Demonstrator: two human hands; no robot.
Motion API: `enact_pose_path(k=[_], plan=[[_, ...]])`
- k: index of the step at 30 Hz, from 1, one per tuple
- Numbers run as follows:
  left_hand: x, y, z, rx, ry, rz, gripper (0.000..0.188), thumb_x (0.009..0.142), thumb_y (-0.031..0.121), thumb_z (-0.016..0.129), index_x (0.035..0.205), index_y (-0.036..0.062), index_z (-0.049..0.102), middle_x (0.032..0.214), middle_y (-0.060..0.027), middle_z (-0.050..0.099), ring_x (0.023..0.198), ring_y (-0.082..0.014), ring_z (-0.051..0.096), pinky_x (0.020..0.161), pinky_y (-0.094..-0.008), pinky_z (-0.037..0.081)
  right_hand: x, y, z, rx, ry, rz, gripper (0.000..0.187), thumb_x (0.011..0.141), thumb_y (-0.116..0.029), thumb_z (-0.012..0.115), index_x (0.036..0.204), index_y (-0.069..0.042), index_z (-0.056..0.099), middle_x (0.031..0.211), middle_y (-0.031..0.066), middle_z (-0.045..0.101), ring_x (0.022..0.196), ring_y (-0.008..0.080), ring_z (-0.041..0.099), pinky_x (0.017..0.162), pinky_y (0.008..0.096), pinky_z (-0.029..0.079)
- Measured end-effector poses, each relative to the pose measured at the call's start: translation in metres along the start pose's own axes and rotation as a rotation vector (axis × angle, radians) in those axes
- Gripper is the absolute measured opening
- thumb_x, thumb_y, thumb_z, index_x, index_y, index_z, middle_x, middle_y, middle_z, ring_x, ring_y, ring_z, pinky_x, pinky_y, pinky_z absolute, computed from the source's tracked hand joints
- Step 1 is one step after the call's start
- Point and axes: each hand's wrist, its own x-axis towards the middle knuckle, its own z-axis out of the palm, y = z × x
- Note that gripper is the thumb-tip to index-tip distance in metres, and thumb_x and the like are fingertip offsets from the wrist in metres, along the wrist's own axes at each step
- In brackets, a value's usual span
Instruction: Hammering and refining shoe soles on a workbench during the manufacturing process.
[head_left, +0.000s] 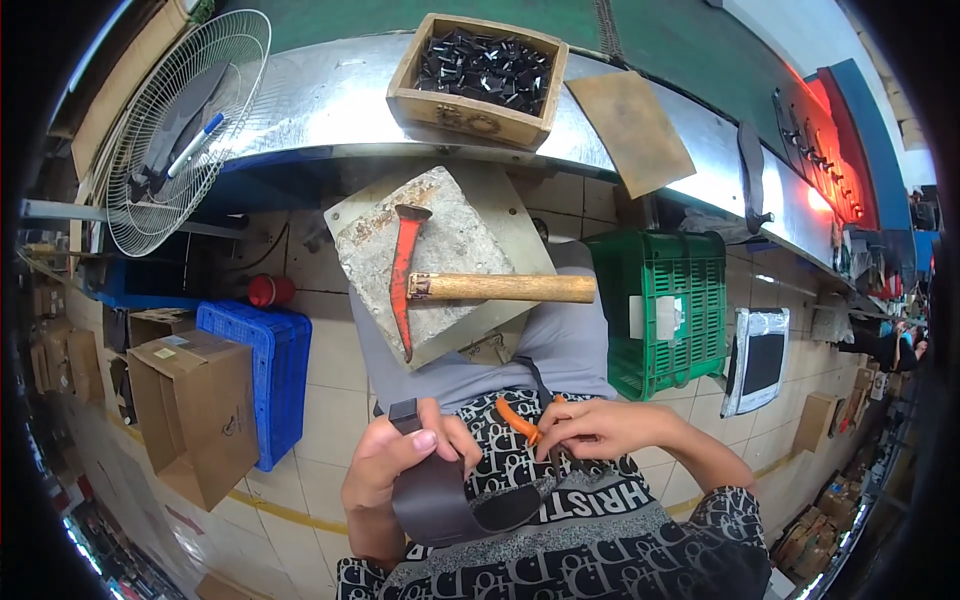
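Note:
My left hand (385,470) is closed around a dark brown leather strap (428,505), pinching one folded end between thumb and fingers. The strap curls in a loop toward my lap. My right hand (595,430) is closed on an orange-handled tool (517,418) above my lap, its jaw end partly hidden. In front of my knees, a red-headed hammer (402,270) with a wooden handle lies across a rough stone block (450,225). The handle sticks out to the right, past the stone's edge.
A wooden box (470,118) of small black pieces stands on the metal-edged bench (320,100), beside a tan sheet (632,130). A wire fan guard (245,60) holds a marker, far left. Blue (285,385) and green (690,300) crates and a carton (195,410) flank me.

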Motion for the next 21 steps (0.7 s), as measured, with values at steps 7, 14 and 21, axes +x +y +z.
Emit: enact_pose_path(k=[7, 14, 21], plan=[[0.006, 0.001, 0.001, 0.000, -0.004, -0.018, 0.022, 0.089, 0.018, 0.052, 0.079, -0.0012, 0.049, 0.078, -0.0273, 0.059, 0.071, -0.0243, 0.055, 0.070, -0.0329, 0.044, -0.001, 0.032, -0.013, -0.278, 0.059, 0.018, 0.031, 0.090, -0.027, 0.063, 0.118, -0.013, 0.060, 0.117, 0.0056, 0.059, 0.122, 0.0249, 0.046, 0.106, 0.0483, 0.023], [0.008, 0.008, -0.002, 0.021, 0.006, -0.010, 0.022, 0.089, 0.019, 0.053, 0.079, -0.0006, 0.049, 0.078, -0.0272, 0.059, 0.072, -0.0243, 0.054, 0.071, -0.0334, 0.044, -0.007, 0.085, -0.013, -0.162, 0.084, -0.150, 0.040, 0.082, -0.034, 0.074, 0.099, -0.001, 0.060, 0.120, 0.0143, 0.056, 0.112, 0.0353, 0.055, 0.094, 0.0420, 0.045], [0.022, 0.006, 0.005, 0.150, 0.093, 0.098, 0.025, 0.088, 0.022, 0.048, 0.074, 0.0011, 0.048, 0.065, -0.0241, 0.054, 0.057, -0.0205, 0.047, 0.055, -0.0290, 0.039, -0.006, 0.025, -0.022, -0.190, 0.602, -0.210, 0.027, 0.081, -0.022, 0.074, 0.096, -0.004, 0.061, 0.111, 0.0101, 0.056, 0.112, 0.0276, 0.050, 0.108, 0.0458, 0.029]])
